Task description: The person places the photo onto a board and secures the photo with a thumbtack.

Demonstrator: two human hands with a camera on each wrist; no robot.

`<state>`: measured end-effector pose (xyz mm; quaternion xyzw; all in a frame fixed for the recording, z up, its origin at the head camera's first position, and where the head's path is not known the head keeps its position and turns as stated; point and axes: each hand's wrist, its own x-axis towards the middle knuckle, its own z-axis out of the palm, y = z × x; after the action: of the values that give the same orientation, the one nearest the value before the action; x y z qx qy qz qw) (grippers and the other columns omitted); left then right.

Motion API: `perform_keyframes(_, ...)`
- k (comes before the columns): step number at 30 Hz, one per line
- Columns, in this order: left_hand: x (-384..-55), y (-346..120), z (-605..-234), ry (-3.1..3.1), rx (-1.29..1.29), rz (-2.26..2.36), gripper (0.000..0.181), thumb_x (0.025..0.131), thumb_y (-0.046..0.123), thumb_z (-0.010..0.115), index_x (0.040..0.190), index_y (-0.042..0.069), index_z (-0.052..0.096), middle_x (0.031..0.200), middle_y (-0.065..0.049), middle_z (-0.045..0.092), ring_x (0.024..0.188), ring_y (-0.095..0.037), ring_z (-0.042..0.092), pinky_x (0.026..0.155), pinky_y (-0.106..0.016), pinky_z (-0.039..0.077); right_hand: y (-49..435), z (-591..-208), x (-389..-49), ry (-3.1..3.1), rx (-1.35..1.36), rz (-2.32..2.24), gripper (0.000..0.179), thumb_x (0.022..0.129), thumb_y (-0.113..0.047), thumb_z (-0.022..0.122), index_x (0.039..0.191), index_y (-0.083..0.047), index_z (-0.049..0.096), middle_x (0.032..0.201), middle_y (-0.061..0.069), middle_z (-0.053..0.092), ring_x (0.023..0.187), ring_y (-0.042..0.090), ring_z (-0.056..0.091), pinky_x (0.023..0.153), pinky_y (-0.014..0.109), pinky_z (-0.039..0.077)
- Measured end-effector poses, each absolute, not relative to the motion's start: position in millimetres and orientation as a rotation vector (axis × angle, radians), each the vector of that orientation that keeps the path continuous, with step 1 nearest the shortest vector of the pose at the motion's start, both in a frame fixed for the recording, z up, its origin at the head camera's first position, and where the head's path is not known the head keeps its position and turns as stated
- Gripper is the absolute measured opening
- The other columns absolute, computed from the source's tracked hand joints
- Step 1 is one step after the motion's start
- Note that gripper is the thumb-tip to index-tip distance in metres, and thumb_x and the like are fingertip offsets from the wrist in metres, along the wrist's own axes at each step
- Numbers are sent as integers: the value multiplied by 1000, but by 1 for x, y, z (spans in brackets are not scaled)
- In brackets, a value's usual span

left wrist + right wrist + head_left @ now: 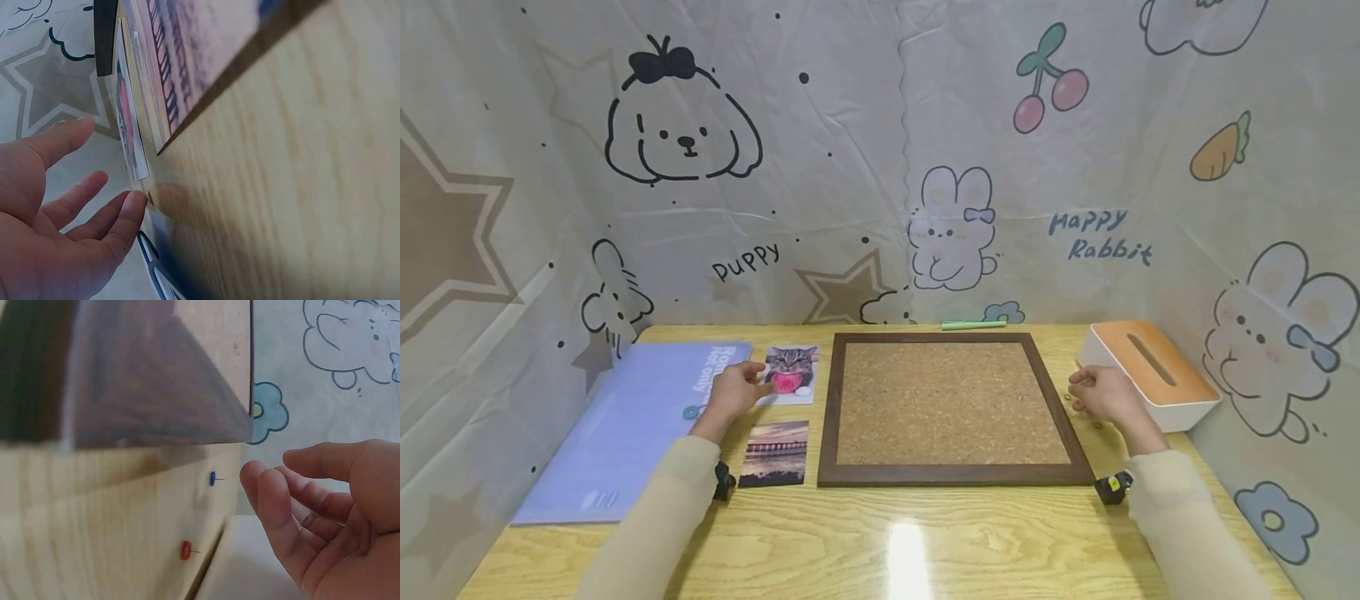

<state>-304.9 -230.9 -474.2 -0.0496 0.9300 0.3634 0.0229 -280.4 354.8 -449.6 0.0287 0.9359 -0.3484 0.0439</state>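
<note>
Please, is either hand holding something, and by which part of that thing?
Neither the left hand nor the right hand visibly holds anything.

Soft, even light fills the head view, with a white glare patch toward the near edge of the table [820, 542], while the dimmer wrist views blur up close, smearing the corkboard [125, 387] and shadow-edged photo [194, 56].

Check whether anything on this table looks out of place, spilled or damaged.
Nothing looks spilled or damaged. Slightly odd: a blue push pin and a red push pin lie loose on their sides on the table, points exposed, between the corkboard and the white box with an orange lid.
</note>
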Motion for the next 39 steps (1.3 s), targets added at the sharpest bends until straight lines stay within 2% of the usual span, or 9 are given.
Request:
perform_keyframes(9, -305, -228, -474, 2907, -137, 1071, 53, 91, 20, 70, 137, -3, 56, 134, -31, 57, 125, -46, 54, 108, -56, 44, 359, -458, -284, 2787, 149, -1110, 31, 98, -9, 53, 117, 14, 56, 76, 15, 71, 61, 14, 68, 56, 31, 59)
perform_keyframes(18, -305, -221, -475, 2881, -182, 1052, 54, 90, 13, 71, 139, -1, 54, 137, -29, 56, 127, -44, 52, 110, -55, 43, 359, -466, -291, 2746, 216, -1054, 28, 97, -9, 54, 116, 12, 57, 68, 7, 67, 55, 11, 62, 52, 28, 54)
perform_keyframes(26, -308, -217, -480, 2938, -168, 1011, 57, 85, 12, 73, 137, -2, 55, 133, -29, 58, 121, -44, 56, 106, -54, 46, 360, -469, -293, 2787, 191, -960, 21, 97, -8, 53, 102, 9, 64, 64, 3, 63, 54, 11, 57, 51, 28, 51)
perform_keyframes(39, -310, -214, -477, 2855, -269, 1045, 63, 83, 7, 75, 141, 0, 52, 141, -29, 52, 130, -44, 50, 111, -54, 42, 362, -473, -292, 2872, 132, -822, 15, 84, -7, 55, 80, -3, 68, 58, -3, 60, 51, 10, 53, 50, 25, 43)
